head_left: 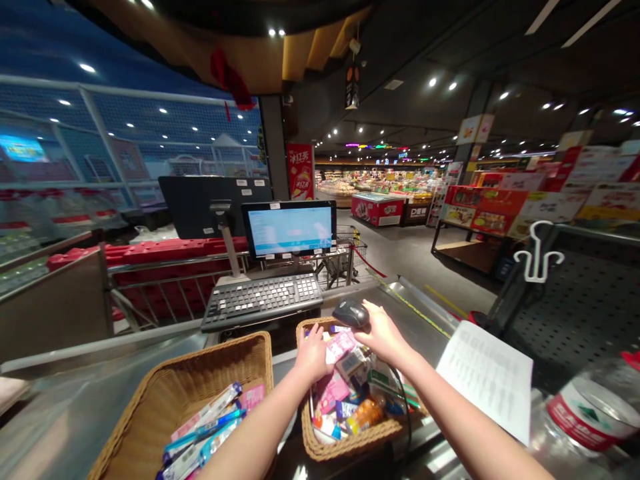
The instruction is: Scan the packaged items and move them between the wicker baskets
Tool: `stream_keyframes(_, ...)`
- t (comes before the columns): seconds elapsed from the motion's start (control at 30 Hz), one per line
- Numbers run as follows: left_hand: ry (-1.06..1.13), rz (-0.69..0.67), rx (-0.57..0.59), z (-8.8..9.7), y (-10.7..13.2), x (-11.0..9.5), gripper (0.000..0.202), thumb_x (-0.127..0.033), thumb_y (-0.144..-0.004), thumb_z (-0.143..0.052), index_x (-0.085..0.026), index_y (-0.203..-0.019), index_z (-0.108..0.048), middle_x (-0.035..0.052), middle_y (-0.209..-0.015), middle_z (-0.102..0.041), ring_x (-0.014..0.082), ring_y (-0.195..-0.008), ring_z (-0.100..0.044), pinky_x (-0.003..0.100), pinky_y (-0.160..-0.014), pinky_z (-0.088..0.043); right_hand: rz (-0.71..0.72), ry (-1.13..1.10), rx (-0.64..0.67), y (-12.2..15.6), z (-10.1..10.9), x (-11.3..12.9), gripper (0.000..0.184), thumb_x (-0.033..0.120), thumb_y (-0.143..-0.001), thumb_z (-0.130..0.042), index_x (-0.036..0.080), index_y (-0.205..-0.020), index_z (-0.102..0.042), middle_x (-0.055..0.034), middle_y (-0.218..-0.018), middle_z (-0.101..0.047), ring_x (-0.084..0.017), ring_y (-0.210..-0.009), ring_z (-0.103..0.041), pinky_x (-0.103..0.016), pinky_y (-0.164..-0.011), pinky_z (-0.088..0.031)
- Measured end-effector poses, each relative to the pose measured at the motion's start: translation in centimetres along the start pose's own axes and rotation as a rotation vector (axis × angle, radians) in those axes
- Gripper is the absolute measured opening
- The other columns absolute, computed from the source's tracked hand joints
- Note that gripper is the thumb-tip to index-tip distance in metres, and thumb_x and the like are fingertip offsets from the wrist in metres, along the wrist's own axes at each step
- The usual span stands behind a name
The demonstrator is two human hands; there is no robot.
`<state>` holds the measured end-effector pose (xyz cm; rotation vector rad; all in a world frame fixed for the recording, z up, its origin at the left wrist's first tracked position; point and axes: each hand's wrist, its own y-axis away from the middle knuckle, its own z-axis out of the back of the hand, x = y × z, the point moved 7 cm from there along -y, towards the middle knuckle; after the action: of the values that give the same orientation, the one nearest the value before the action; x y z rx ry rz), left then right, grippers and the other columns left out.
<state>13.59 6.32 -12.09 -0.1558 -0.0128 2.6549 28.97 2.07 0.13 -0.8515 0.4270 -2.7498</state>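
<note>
My right hand [385,337] grips a black computer mouse [351,312] from its right side, above the far edge of a small wicker basket [327,452]. My left hand [313,353] lies at that basket's far left, its fingers apart and touching or just over the packets. Pink packets [334,392], blue wrappers and an orange bottle [367,415] fill the basket in a jumble. The mouse cable runs down over the basket's right part. To the left, a larger wicker basket [173,380] holds several slim packages [207,423] in blue, white and pink.
A keyboard [265,299] sits behind the baskets, below a lit monitor [293,230]. A second screen [200,207] faces away. Printed sheets [487,377] and a large plastic bottle [590,407] are at right. A white hook [538,253] hangs on a perforated panel.
</note>
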Motion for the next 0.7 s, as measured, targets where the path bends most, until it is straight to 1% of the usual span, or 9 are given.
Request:
stream_keyframes(0.13, 0.024, -0.017, -0.106, 0.8, 0.5, 0.5, 0.05, -0.041, -0.067, -0.065, -0.017, -0.111, -0.066, 0.0174, -0.148, -0.04, 0.0339, -0.142, -0.027, 0.059, -0.116, -0.009, -0.021, -0.011, -0.004, 0.1, 0.2, -0.2, 0.048, 0.021, -0.07, -0.061, 0.018, -0.118, -0.061, -0.0141, -0.128, -0.06, -0.032, -0.133, -0.043, -0.058, -0.112, -0.024)
stream_keyframes(0.27, 0.028, -0.027, -0.172, 1.9, 0.7, 1.2, 0.043, -0.039, -0.07, -0.065, -0.015, -0.106, -0.066, 0.0174, -0.152, -0.033, 0.0331, -0.143, -0.024, 0.059, -0.116, -0.008, -0.035, 0.001, -0.019, 0.3, 0.4, -0.2, 0.048, 0.021, -0.07, -0.061, 0.017, -0.117, -0.062, -0.0146, -0.13, -0.059, -0.032, -0.133, -0.043, -0.058, -0.113, -0.023)
stream_keyframes(0.33, 0.028, -0.025, -0.198, 2.9, 0.8, 1.6, 0.044, -0.04, -0.071, -0.065, -0.015, -0.106, -0.065, 0.0174, -0.153, -0.032, 0.0333, -0.144, -0.023, 0.059, -0.116, -0.008, -0.043, 0.004, -0.021, 0.3, 0.3, -0.2, 0.048, 0.021, -0.069, -0.062, 0.017, -0.117, -0.062, -0.0146, -0.13, -0.059, -0.032, -0.133, -0.043, -0.057, -0.113, -0.022)
stream_keyframes(0.47, 0.022, -0.016, -0.28, 5.2, 1.1, 2.1, 0.049, -0.04, -0.074, -0.064, -0.018, -0.117, -0.059, 0.0159, -0.153, -0.032, 0.0315, -0.144, -0.024, 0.059, -0.116, -0.008, -0.043, 0.005, -0.015, 0.4, 0.2, -0.2, 0.05, 0.022, -0.069, -0.063, 0.017, -0.118, -0.061, -0.0145, -0.13, -0.058, -0.032, -0.133, -0.042, -0.058, -0.113, -0.022)
stream_keyframes(0.6, -0.027, -0.018, -0.362, 7.1, 1.4, 2.6, 0.041, -0.037, -0.076, -0.062, -0.017, -0.112, -0.06, 0.0167, -0.153, -0.032, 0.0306, -0.144, -0.024, 0.058, -0.117, -0.008, -0.019, -0.009, -0.015, 0.4, 0.3, 0.2, 0.052, 0.024, -0.071, -0.065, 0.018, -0.122, -0.059, -0.0138, -0.132, -0.057, -0.033, -0.133, -0.043, -0.058, -0.113, -0.022)
stream_keyframes(0.7, -0.058, -0.014, -0.406, 8.1, 1.3, 3.2, 0.041, -0.034, -0.076, -0.062, -0.016, -0.113, -0.058, 0.0171, -0.153, -0.031, 0.0306, -0.144, -0.023, 0.059, -0.117, -0.007, -0.005, -0.018, -0.016, 0.5, 0.5, 0.7, 0.051, 0.024, -0.072, -0.066, 0.019, -0.121, -0.06, -0.0126, -0.128, -0.06, -0.033, -0.131, -0.045, -0.058, -0.112, -0.022)
